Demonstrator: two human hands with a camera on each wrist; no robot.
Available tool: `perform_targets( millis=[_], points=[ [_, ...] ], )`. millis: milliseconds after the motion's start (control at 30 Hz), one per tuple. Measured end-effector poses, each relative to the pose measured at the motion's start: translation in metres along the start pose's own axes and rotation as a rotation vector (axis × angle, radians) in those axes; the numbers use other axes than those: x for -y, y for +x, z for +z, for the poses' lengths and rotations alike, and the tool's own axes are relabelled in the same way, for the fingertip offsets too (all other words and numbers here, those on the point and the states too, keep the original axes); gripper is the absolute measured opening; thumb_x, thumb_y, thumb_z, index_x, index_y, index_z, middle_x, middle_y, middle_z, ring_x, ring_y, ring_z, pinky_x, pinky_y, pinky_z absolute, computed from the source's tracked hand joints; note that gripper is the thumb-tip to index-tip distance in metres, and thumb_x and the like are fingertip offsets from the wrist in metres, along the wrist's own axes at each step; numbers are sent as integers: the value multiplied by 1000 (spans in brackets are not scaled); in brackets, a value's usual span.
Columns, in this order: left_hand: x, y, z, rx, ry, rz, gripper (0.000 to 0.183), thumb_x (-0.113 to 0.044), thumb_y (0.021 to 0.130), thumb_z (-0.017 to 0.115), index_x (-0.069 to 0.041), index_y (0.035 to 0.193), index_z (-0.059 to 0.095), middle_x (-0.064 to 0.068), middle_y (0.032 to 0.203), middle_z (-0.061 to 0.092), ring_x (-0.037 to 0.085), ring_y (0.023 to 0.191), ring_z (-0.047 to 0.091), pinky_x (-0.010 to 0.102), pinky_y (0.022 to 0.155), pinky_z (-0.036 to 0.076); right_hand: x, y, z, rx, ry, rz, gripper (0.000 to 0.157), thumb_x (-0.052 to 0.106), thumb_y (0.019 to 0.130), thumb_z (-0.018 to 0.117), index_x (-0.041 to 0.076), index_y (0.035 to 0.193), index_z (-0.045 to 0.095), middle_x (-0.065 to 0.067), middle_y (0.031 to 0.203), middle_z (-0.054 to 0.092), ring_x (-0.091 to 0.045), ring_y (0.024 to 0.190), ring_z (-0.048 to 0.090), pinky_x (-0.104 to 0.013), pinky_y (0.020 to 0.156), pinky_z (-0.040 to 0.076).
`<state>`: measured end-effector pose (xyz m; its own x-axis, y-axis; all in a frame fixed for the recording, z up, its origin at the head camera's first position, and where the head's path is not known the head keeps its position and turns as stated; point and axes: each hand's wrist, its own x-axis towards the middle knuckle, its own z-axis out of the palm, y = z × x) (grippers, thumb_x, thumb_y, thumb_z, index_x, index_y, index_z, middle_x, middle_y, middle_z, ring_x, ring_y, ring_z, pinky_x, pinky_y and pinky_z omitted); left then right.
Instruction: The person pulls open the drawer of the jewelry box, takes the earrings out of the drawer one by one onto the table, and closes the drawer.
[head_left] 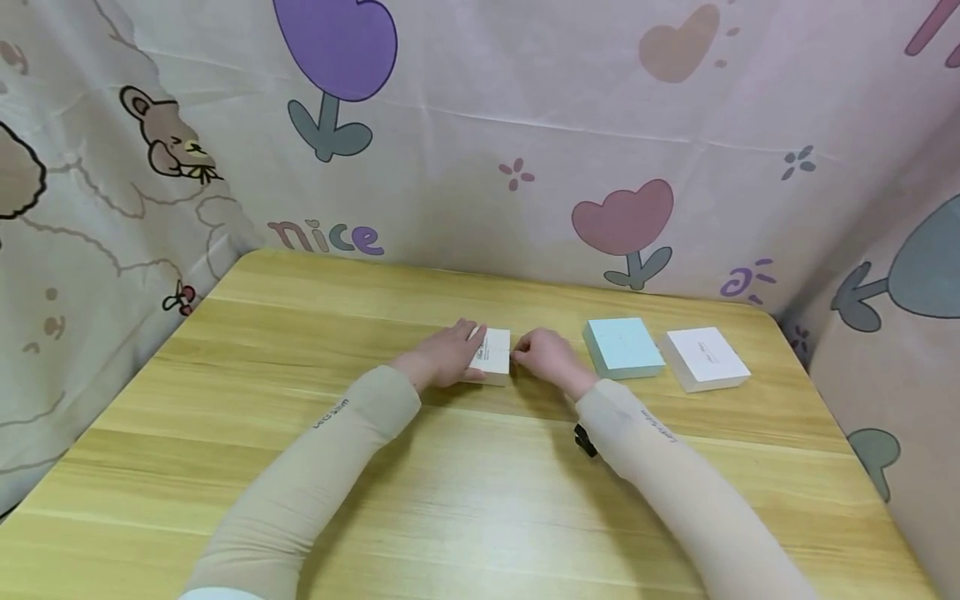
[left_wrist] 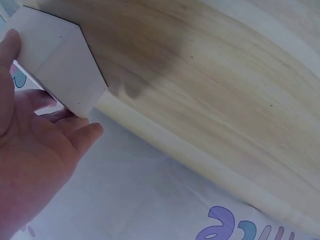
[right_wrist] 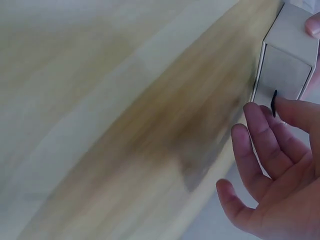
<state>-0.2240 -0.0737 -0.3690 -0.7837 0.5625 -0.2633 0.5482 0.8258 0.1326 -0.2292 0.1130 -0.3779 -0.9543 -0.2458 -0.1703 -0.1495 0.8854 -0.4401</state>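
A small white box (head_left: 497,350) with dark script lettering on its top lies flat on the table. My left hand (head_left: 447,354) grips it from the left, thumb and fingers on opposite sides, as the left wrist view also shows around the box (left_wrist: 65,62). At the box's right end, my right hand (head_left: 550,358) has its thumb and index finger together. In the right wrist view they pinch a short black pull tab (right_wrist: 274,102) on the framed end panel (right_wrist: 285,72), while the other fingers stay loosely bent.
To the right of my right hand sits a pale blue box (head_left: 624,346), and beside it another white box (head_left: 705,358) with small print on top. A patterned cloth (head_left: 465,200) hangs behind the wooden table (head_left: 450,517).
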Motion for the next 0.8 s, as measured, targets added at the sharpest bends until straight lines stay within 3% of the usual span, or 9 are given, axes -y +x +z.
perform_targets(
  millis=[133,267,533,800],
  points=[
    [-2,0,-1,1,4,4,81,-47,93,50,1,149,16,22,153,20,34,144,15,45,116,23,2,2,1,6,26,1,19,13,90,57,3,91,73,-8,88,71,-13,69,54,-25,66,47],
    [-2,0,-1,1,-5,4,81,-46,93,51,1,149,16,22,153,20,35,144,15,44,116,22,3,2,1,-6,27,5,17,7,86,56,2,81,72,-4,72,65,-10,59,46,-19,55,38],
    [0,-1,0,-14,-37,5,80,-44,93,51,1,149,15,23,153,19,35,144,14,45,117,20,0,-2,-1,-16,11,21,19,6,86,55,3,73,68,0,63,58,-11,56,45,-19,52,36],
    [0,-3,0,-24,-34,11,80,-44,93,52,1,148,16,23,153,21,35,144,15,45,117,21,-2,-6,-4,-34,-22,-25,25,1,82,51,7,60,59,4,54,46,-9,52,39,-19,52,33]
  ],
)
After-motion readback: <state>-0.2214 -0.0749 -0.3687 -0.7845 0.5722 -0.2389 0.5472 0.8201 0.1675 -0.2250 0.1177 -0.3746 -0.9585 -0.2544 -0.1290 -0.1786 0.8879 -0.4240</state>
